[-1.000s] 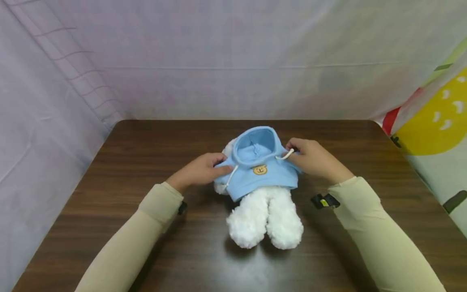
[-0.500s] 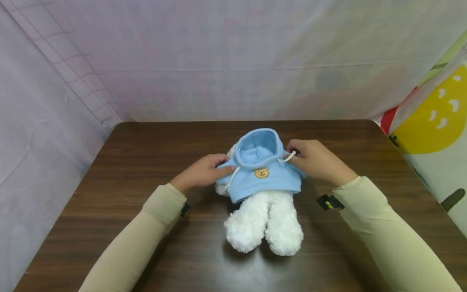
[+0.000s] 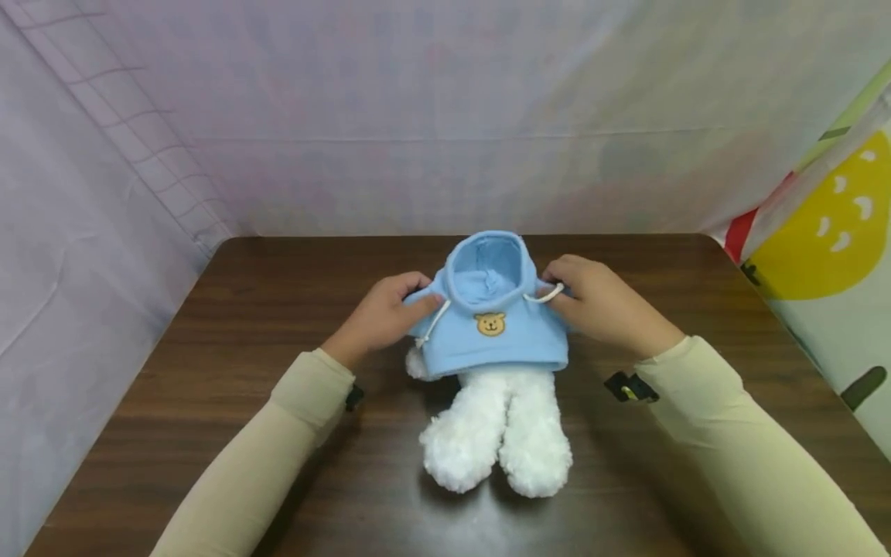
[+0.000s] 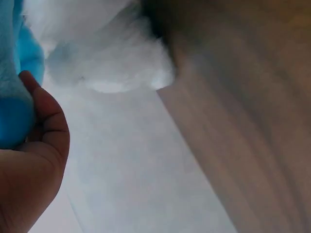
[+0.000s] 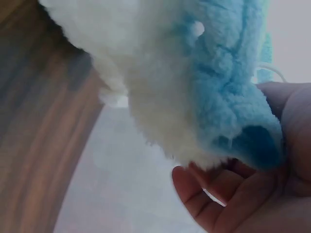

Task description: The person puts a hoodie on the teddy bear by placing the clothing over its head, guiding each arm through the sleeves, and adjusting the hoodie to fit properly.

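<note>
A small light-blue hoodie (image 3: 497,348) with a bear-face patch and white drawstrings is held up in front of a white plush toy (image 3: 532,441). The toy's two legs point toward me, and a bit of white fur shows under the left sleeve. Its head and upper body are hidden behind the hoodie in the head view. My left hand (image 3: 383,316) pinches the left sleeve, thumb on top. The right hand (image 3: 602,302) grips the other sleeve near a drawstring. In the right wrist view, the sleeve's open cuff (image 5: 260,145) lies beside white fur (image 5: 160,97), close to my curled fingers.
The dark wooden table (image 3: 278,387) spreads around the toy. A pale cloth curtain (image 3: 431,116) hangs behind its far edge. On the right hangs cloth with a yellow print (image 3: 828,240). Black wrist straps (image 3: 629,387) sit at the cuffs of my sleeves.
Both hands have lifted the hoodie slightly up and away from me, and it has straightened. White fur beside the hood at the left is now covered. The legs appear slightly nearer me.
</note>
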`<state>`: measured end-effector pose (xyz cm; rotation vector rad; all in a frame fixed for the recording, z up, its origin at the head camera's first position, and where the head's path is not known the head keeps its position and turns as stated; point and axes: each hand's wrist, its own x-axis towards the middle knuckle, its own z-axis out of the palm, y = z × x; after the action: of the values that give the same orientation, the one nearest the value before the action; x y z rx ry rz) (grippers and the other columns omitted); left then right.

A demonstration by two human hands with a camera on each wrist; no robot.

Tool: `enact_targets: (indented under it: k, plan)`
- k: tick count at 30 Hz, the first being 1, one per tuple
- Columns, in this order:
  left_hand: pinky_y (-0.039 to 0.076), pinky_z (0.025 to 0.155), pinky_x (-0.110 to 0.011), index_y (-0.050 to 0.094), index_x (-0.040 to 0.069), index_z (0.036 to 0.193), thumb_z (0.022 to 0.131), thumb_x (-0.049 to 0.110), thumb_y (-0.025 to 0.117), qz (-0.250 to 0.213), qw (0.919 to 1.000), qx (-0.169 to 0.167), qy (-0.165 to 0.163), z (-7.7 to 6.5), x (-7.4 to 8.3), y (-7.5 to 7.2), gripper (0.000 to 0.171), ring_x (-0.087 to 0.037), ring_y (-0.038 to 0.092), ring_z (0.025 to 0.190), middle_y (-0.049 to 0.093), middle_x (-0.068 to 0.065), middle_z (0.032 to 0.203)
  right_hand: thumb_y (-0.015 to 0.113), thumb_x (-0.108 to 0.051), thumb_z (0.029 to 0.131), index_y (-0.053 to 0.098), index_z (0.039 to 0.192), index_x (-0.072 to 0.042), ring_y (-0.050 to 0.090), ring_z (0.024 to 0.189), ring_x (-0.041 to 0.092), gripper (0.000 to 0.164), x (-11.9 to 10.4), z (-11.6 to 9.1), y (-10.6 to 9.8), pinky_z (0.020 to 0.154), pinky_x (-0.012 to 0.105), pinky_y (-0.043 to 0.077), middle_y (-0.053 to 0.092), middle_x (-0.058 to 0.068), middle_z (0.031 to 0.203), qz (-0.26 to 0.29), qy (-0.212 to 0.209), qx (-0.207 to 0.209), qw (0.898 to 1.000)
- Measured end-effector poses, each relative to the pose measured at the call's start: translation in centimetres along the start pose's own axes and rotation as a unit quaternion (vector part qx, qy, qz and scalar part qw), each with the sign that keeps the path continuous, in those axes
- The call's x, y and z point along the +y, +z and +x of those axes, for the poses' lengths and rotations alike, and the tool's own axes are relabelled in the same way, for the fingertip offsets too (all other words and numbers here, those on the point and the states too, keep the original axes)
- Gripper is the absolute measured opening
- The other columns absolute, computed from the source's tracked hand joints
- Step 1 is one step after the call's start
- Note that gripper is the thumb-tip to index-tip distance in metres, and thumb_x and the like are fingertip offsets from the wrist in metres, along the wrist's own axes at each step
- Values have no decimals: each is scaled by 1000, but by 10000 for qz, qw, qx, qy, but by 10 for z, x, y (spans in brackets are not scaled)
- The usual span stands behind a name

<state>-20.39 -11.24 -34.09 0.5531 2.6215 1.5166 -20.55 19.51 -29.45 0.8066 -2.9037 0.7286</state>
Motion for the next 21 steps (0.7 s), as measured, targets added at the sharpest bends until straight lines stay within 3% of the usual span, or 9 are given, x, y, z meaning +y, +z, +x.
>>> enact_targets:
  k: [6,11,17,21]
  plan:
    - [48,59,-36,67,13,102,98,34,63,-158,9996,191,114,19,19,-24,22,-22,55,70,64,-7,86,55,-19,102,62,102,-10,50,55,18,12,-3,13,-25,47,32,44,60,6,76,169,-107,602,9980]
    - [46,60,-36,67,12,105,98,35,62,-23,9982,590,117,45,35,-40,24,-22,53,70,62,-8,88,55,-26,102,64,103,-10,51,62,21,19,0,43,-42,51,31,41,63,9,85,230,13,787,9966]
    - [48,75,-35,65,10,111,100,31,60,169,9929,1166,-184,78,42,-44,25,-19,56,87,63,-5,101,54,-27,101,64,107,-6,53,79,24,25,14,82,-49,63,32,44,63,12,96,692,514,731,9936]
    - [48,79,-33,66,7,108,99,28,60,234,9894,1424,-172,97,31,-37,23,-19,57,90,64,-6,102,55,-26,101,63,106,-3,51,83,23,26,29,103,-36,69,34,42,61,12,97,1018,766,920,9876]
